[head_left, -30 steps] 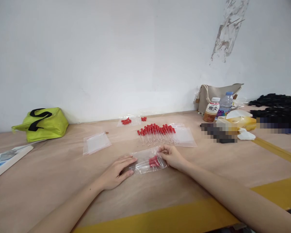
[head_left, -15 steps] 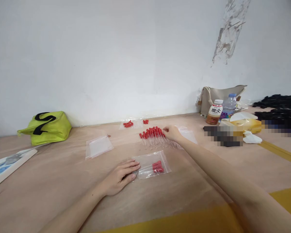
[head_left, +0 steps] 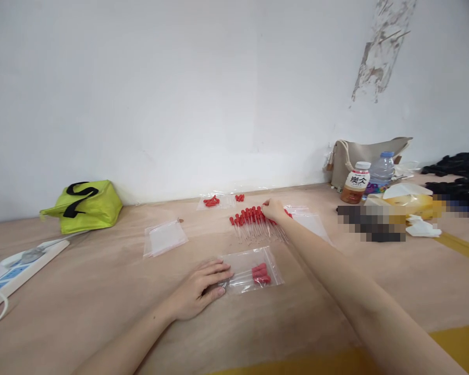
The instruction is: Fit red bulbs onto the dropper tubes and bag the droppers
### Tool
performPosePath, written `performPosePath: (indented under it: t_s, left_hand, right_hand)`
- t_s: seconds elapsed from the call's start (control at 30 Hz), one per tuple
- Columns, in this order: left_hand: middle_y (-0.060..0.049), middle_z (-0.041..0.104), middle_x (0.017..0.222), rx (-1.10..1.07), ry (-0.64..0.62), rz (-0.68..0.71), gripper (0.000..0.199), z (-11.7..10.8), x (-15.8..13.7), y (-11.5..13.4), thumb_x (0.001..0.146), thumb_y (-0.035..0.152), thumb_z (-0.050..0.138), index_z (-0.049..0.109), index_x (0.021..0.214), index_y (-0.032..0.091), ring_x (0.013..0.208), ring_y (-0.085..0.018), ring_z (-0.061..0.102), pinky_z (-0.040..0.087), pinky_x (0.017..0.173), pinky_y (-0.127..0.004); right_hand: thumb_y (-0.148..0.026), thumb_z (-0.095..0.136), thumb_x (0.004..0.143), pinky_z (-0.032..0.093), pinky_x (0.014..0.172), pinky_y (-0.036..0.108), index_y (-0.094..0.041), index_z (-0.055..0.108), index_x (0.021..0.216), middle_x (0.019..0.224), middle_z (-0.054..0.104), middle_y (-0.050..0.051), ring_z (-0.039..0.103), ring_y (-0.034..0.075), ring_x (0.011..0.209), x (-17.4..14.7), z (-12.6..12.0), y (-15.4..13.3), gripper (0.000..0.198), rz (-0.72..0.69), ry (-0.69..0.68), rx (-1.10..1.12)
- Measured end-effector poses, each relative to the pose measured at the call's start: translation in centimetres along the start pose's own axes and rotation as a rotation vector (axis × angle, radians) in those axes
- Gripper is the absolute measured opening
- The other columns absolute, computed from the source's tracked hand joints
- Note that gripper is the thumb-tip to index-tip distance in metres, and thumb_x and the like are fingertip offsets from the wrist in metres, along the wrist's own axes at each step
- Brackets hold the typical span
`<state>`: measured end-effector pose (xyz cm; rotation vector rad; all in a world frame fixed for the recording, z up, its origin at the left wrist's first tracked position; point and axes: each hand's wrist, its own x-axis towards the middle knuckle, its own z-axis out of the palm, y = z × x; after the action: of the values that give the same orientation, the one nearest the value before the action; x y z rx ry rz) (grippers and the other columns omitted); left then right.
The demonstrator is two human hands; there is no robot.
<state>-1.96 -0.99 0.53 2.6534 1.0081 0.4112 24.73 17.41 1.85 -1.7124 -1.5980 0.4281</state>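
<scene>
In the head view, I watch two bare hands at work on a paper-brown bench. The left hand lies palm down toward the front edge, fingers stretched and slightly spread, fingertips on the left end of a clear bag. Inside the bag, just right of those fingertips, are a few droppers, their red bulbs to the right and their thin stems pointing back at the hand.

Farther toward the back edge, the right hand reaches into the right part of a row of red-bulbed droppers, fingers bent and drawn close together; I cannot tell from here whether they have hold of one. The row's bulbs face the back edge, its stems the front edge, and the bagged droppers sit nearer the front edge than the right hand.

A stack of clear bags lies left of the row, with more bags to its right. Near the back edge, I see another bag holding red pieces. A green pouch stands toward the left back corner.
</scene>
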Motion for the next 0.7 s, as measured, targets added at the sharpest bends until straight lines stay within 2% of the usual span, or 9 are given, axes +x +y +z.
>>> performPosePath:
  t_s: [0.07, 0.2, 0.3, 0.37, 0.47, 0.57, 0.7]
  left_hand:
    - [-0.001, 0.045, 0.13, -0.003, 0.0, 0.003, 0.036, 0.0, 0.0, 0.0, 0.089, 0.032, 0.041, 0.044, 0.125, 0.03, 0.123, -0.021, 0.034, 0.027, 0.102, -0.041]
    - [0.0, 0.043, 0.131, 0.013, -0.01, 0.002, 0.037, 0.1, 0.0, -0.2, 0.089, 0.032, 0.04, 0.043, 0.125, 0.03, 0.123, -0.02, 0.034, 0.027, 0.103, -0.041]
    - [-0.001, 0.043, 0.131, 0.02, -0.007, 0.011, 0.036, 0.2, 0.0, -0.5, 0.089, 0.031, 0.04, 0.044, 0.125, 0.03, 0.123, -0.02, 0.033, 0.027, 0.103, -0.042]
    - [-0.001, 0.044, 0.131, 0.02, 0.002, 0.02, 0.036, 0.3, 0.1, -0.6, 0.089, 0.031, 0.04, 0.044, 0.125, 0.03, 0.123, -0.021, 0.033, 0.027, 0.102, -0.042]
    - [0.0, 0.043, 0.131, 0.021, 0.003, 0.022, 0.036, 0.3, 0.2, -0.6, 0.089, 0.031, 0.04, 0.043, 0.125, 0.03, 0.123, -0.021, 0.033, 0.027, 0.102, -0.042]
    - [0.0, 0.042, 0.132, 0.021, -0.013, 0.01, 0.036, 0.2, 0.1, -0.6, 0.09, 0.032, 0.039, 0.042, 0.126, 0.031, 0.124, -0.02, 0.032, 0.027, 0.102, -0.041]
    - [0.0, 0.042, 0.132, 0.031, -0.017, 0.014, 0.036, 0.2, 0.0, -0.5, 0.09, 0.032, 0.039, 0.042, 0.126, 0.031, 0.124, -0.02, 0.031, 0.027, 0.103, -0.041]
  right_hand:
    - [-0.02, 0.049, 0.072, 0.04, 0.057, 0.023, -0.012, 0.06, 0.074, 0.068, 0.064, 0.008, 0.058, 0.016, 0.064, -0.2, -1.6, -0.2, 0.014, 0.001, 0.028, 0.066]
    - [-0.027, 0.038, 0.082, 0.042, 0.052, 0.019, -0.013, 0.045, 0.102, 0.079, 0.062, 0.006, 0.056, 0.01, 0.061, -2.6, -5.5, 0.5, 0.025, -0.031, 0.159, 0.223]
    - [-0.031, 0.042, 0.081, 0.041, 0.044, 0.018, -0.016, 0.041, 0.1, 0.07, 0.058, 0.0, 0.051, 0.007, 0.049, -6.0, -7.0, 2.4, 0.024, -0.035, 0.232, 0.555]
    - [-0.033, 0.048, 0.078, 0.04, 0.039, 0.018, -0.017, 0.044, 0.089, 0.063, 0.055, -0.002, 0.048, 0.007, 0.044, -8.2, -6.9, 3.8, 0.02, 0.004, 0.21, 0.734]
    - [-0.031, 0.05, 0.076, 0.04, 0.038, 0.017, -0.018, 0.043, 0.081, 0.061, 0.054, -0.003, 0.048, 0.006, 0.043, -10.6, -5.9, 5.1, 0.016, 0.106, 0.186, 0.847]
    - [-0.027, 0.048, 0.078, 0.041, 0.039, 0.016, -0.018, 0.043, 0.081, 0.061, 0.054, -0.004, 0.048, 0.006, 0.044, -11.6, -4.8, 5.3, 0.011, 0.192, 0.188, 0.922]
    - [-0.025, 0.047, 0.079, 0.042, 0.041, 0.017, -0.02, 0.042, 0.081, 0.061, 0.053, -0.004, 0.049, 0.006, 0.043, -12.2, -3.7, 4.7, 0.007, 0.225, 0.149, 0.982]
